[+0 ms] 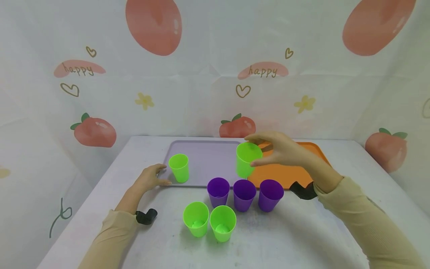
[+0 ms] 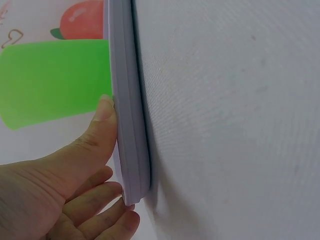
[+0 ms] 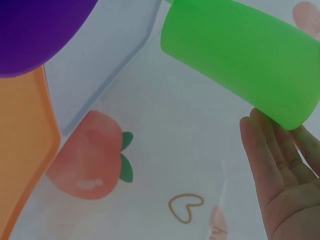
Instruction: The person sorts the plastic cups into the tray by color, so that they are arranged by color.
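Head view: green cup [image 1: 244,161] aloft, between the thumb and fingers of the right hand [image 1: 281,150], over the seam where the lilac tray [image 1: 211,160] adjoins the orange tray [image 1: 282,173]. Hold looks light and close to the rim; in the right wrist view, fingertips touch the wall near its wide end. Judged risk: slip or tilt if the pinch loosens, since the lower body is unsupported. Second risk: base knocking the row of three purple cups [image 1: 242,198] just in front, if brought down too near. Left hand [image 1: 150,178] grips the lilac tray's near-left corner, well apart from the raised cup and just beside a standing green cup [image 1: 179,170]; a tug there might topple that one. Nearer the person, two green cups [image 1: 198,222] stand side by side on the worktop [image 1: 268,246]. Behind: fruit-print backdrop [image 1: 188,101].
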A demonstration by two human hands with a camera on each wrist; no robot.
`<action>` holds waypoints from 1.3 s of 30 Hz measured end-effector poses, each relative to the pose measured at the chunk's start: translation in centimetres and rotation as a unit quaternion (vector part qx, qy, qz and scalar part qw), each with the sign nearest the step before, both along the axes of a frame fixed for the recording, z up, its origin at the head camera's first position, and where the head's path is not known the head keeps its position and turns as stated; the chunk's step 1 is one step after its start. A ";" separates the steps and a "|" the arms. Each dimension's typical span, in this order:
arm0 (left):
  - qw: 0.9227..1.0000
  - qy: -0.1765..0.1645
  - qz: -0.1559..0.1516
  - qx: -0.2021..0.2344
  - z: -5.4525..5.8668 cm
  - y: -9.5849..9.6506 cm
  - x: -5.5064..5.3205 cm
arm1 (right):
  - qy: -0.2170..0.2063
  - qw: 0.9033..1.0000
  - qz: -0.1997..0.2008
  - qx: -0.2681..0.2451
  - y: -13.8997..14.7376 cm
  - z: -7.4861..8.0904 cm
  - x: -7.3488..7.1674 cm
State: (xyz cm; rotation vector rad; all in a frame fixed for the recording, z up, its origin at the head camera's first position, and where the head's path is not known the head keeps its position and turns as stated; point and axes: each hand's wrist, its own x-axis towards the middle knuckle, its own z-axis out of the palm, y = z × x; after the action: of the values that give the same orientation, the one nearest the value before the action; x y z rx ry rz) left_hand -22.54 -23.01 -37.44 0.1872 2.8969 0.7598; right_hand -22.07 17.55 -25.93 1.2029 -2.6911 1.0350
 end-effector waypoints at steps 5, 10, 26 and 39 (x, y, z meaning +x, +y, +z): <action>1.000 -0.003 0.003 0.004 -0.1 0.0 0.0 | -0.015 1.000 0.003 -0.002 -0.8 0.1 -0.7; 1.000 -0.004 0.004 0.005 -0.2 -0.1 -0.1 | -0.017 1.000 0.013 0.001 -1.4 0.2 -1.3; 1.000 0.001 0.001 -0.001 -0.1 0.0 -0.1 | -0.049 0.998 0.040 -0.002 -3.5 -0.5 -3.1; 1.000 0.005 -0.002 -0.005 0.0 0.0 0.0 | -0.048 0.997 0.053 0.021 -5.1 -1.4 -4.4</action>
State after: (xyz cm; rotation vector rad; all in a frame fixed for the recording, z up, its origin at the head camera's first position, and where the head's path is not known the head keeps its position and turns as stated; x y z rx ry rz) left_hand -22.52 -23.03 -37.47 0.1945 2.9080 0.7444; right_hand -26.47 12.44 -27.35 1.3521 -2.7602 1.0811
